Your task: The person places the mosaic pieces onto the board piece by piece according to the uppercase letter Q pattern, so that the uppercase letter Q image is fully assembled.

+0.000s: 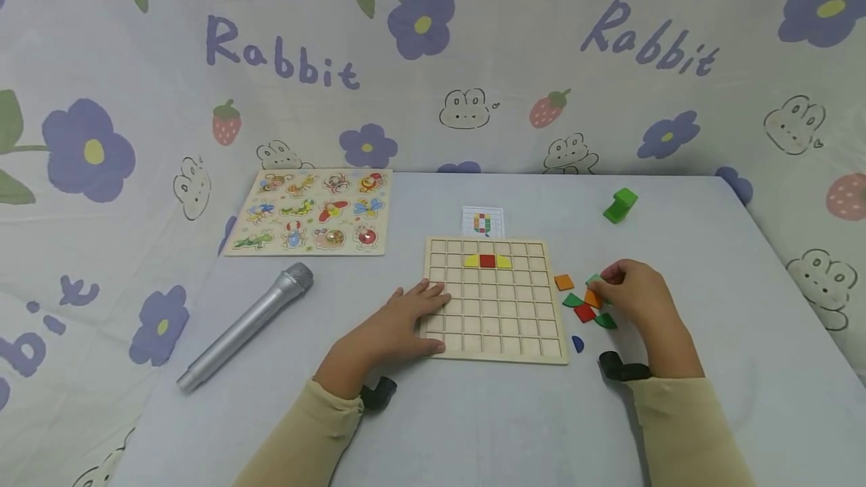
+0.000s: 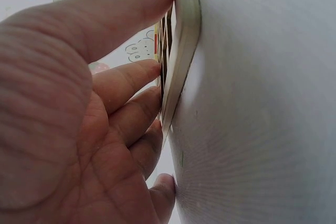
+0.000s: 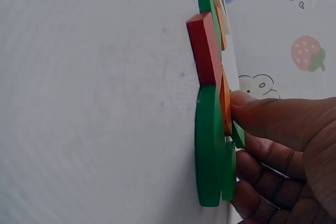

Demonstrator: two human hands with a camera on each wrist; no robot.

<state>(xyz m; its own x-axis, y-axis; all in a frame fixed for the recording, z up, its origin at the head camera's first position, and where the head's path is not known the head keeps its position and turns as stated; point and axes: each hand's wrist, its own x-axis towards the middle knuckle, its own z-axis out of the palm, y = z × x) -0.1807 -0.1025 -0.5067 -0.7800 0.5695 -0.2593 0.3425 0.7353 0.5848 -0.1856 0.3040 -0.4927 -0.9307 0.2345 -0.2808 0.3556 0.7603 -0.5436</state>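
Note:
My left hand [image 1: 395, 325] rests with spread fingers on the left edge of a wooden grid board [image 1: 501, 328]; in the left wrist view its thumb [image 2: 131, 11] touches the board's rim. Near the board's top, a red square [image 1: 487, 261] sits between two yellow pieces [image 1: 471, 261]. Right of the board, my right hand [image 1: 636, 293] pinches a small green block [image 3: 238, 134] between thumb and fingers, over a loose group of blocks. Around its fingertips lie an orange square [image 1: 593, 299], a red square block [image 1: 584, 313] and curved green blocks [image 1: 605, 321].
A pattern card [image 1: 483, 222] lies behind the board. An insect puzzle [image 1: 318, 213] stands back left, with a silver microphone [image 1: 246, 328] in front. A bright green object [image 1: 620, 205] is at the back right. A blue half-round block [image 1: 578, 344] and an orange square block [image 1: 564, 282] lie beside the board.

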